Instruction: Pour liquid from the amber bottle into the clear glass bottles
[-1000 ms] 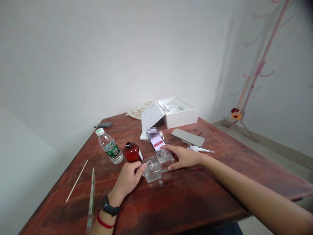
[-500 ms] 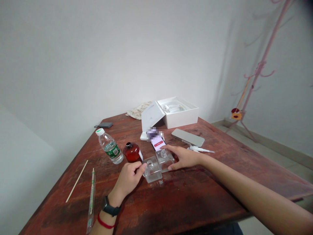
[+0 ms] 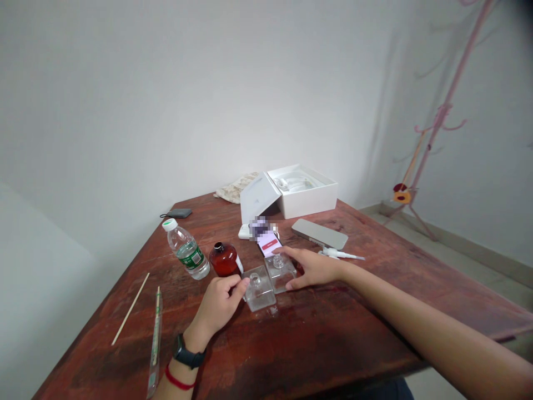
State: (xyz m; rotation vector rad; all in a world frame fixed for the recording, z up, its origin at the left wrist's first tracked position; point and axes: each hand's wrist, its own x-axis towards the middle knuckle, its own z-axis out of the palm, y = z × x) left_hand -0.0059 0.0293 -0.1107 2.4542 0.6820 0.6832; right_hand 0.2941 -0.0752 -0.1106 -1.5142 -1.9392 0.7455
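Two clear square glass bottles stand side by side on the table, both uncapped. My left hand [image 3: 221, 303] is closed, with thumb and curled fingers against the left edge of the left glass bottle [image 3: 262, 298]. Around the right glass bottle [image 3: 280, 278] my right hand [image 3: 320, 268] is curved, index finger at the far side and thumb at the near side. An open amber bottle [image 3: 224, 259] with a dark neck stands just behind my left hand. Beyond the right bottle lies a phone [image 3: 270, 250] with a lit screen. A white pump dispenser top [image 3: 339, 254] lies right of it.
The wooden table [image 3: 266, 355] also carries a water bottle [image 3: 189, 253], a bare chopstick [image 3: 130, 308], wrapped chopsticks [image 3: 156, 328], a silver case [image 3: 320, 233], a white box [image 3: 310, 201] with its lid [image 3: 256, 195], a cloth [image 3: 234, 190] and a dark grey device [image 3: 180, 213]. A pink coat rack [image 3: 437, 128] stands right.
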